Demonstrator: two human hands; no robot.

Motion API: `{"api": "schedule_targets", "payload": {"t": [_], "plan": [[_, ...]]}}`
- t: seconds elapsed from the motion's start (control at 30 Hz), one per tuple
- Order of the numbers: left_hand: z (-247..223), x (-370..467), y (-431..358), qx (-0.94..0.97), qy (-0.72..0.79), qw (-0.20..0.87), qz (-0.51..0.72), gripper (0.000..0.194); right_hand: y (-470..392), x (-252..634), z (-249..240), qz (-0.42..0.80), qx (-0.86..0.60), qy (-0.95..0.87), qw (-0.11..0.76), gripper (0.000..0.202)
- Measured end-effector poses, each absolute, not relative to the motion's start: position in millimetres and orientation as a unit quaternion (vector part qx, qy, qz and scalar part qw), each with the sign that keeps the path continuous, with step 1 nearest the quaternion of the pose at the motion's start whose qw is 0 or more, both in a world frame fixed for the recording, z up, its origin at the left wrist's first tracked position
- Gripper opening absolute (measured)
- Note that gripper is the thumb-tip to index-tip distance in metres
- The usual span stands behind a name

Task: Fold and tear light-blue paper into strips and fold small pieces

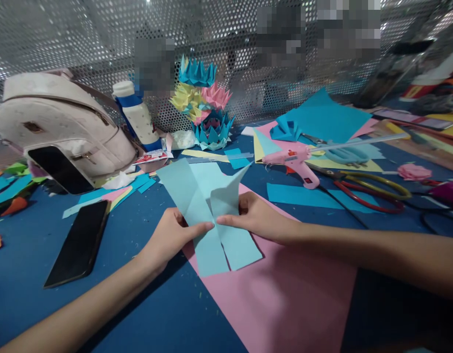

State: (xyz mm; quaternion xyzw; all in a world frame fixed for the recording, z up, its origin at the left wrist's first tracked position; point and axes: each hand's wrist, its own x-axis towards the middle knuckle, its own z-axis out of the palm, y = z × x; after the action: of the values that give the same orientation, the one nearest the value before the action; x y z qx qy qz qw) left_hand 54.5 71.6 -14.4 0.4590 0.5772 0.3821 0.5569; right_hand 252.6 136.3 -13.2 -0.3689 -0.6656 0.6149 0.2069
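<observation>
Pinches a pale-blue folded paper sheet [209, 255] from both sides: with the left hand [177, 229], laying the thumb on the left panel and tucking the partly hidden fingers at the outer edge; with the right hand [254, 215], laying the thumb across the right panel and curling the fingers behind its raised upper flap. Holds both thumb tips close together, just apart, at the narrow slit between the panels. Has the folded sheet over a large pink paper sheet [285, 299] on the dark-blue tabletop [156, 318]. Has, left of the left hand, a black rectangular smartphone [77, 245] lying flat; farther back, a second black smartphone [61, 169] leaning against a cream-white backpack [64, 110], with a white bottle with blue bands [140, 117] beside it. Faces, beyond the folded sheet, a stack of spiky blue, yellow and pink folded-paper flowers [213, 137] before a grey perforated metal panel [248, 93]. Has, beyond the right hand, a pink plastic glue gun [290, 157], a bright-blue paper strip [296, 196] and metal scissors with red and yellow handles [334, 175].
</observation>
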Motion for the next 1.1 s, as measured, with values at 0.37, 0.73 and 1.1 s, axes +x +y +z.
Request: {"api": "schedule_targets", "payload": {"t": [0.37,0.73,1.1], "plan": [[-10.7,56.5,69.9,0.454,0.575,0.561,0.386,0.026,136.8,252.4,-15.9,0.621,-0.357,-0.667,0.206,0.037],[-11.3,57.0,70.1,0.443,0.594,0.554,0.379,0.025,140.9,253.1,-14.5,0.600,-0.357,-0.690,0.192,0.038],[-9.4,56.6,69.9,0.451,0.596,0.546,0.379,0.026,139.5,251.5,-13.0,0.612,-0.372,-0.666,0.208,0.038]]}}
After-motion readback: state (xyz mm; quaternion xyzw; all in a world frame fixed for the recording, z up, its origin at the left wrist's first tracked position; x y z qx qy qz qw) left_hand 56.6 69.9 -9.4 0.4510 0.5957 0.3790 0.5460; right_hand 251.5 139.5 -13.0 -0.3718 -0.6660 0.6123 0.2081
